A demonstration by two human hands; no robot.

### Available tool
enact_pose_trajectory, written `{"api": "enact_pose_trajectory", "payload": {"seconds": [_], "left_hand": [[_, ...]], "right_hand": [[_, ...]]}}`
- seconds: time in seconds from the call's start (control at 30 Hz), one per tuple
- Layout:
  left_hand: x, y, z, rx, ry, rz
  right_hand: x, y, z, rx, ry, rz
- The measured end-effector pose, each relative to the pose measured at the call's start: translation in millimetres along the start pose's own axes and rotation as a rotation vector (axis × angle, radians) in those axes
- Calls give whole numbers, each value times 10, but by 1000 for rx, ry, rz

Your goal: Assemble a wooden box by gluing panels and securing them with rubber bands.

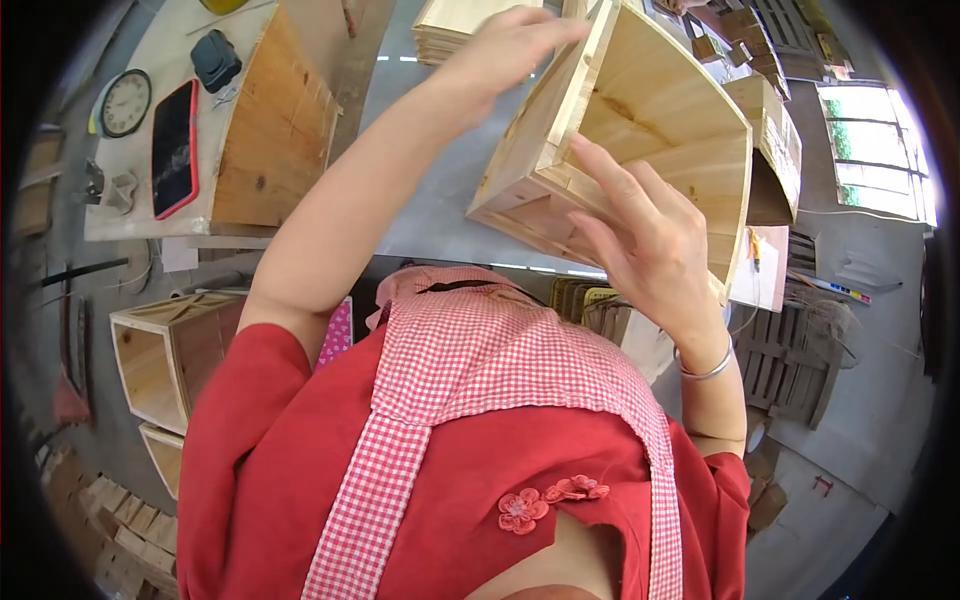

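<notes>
A pale wooden box (640,110) stands at a slant on the grey work table (420,190), its open side facing up. My left hand (510,50) reaches to the box's far left edge with its fingers stretched out; I cannot tell whether the fingertips touch it. My right hand (650,225), a silver bangle on its wrist, is over the box's near corner. Its fingers are apart, the index fingertip by the rim and the thumb low along the near side. No loose object shows in either hand.
Thin wooden boards (440,30) are stacked beyond my left arm. A side table at left carries a phone (175,150), a round clock (127,103) and a dark case (215,60). Wooden boxes (165,350) stand below it. A cardboard box (770,130) is at right.
</notes>
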State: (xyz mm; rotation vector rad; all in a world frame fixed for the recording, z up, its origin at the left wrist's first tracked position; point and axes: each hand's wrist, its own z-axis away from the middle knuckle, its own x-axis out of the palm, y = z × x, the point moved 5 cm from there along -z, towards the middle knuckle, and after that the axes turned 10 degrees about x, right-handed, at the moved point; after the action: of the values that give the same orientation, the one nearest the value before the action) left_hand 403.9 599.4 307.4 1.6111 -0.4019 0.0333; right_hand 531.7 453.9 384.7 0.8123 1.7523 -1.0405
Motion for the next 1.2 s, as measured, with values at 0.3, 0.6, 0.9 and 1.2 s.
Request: {"api": "enact_pose_trajectory", "payload": {"seconds": [0.3, 0.6, 0.9, 1.2], "left_hand": [[346, 60, -113, 60, -134, -630], [341, -129, -254, 223, -172, -550], [225, -106, -417, -322, -69, 168], [50, -396, -992, -398, -154, 89]], "right_hand": [[86, -11, 8, -92, 13, -24], [26, -40, 1, -104, 48, 37], [-34, -34, 125, -60, 148, -27], [-144, -17, 2, -41, 35, -98]]}}
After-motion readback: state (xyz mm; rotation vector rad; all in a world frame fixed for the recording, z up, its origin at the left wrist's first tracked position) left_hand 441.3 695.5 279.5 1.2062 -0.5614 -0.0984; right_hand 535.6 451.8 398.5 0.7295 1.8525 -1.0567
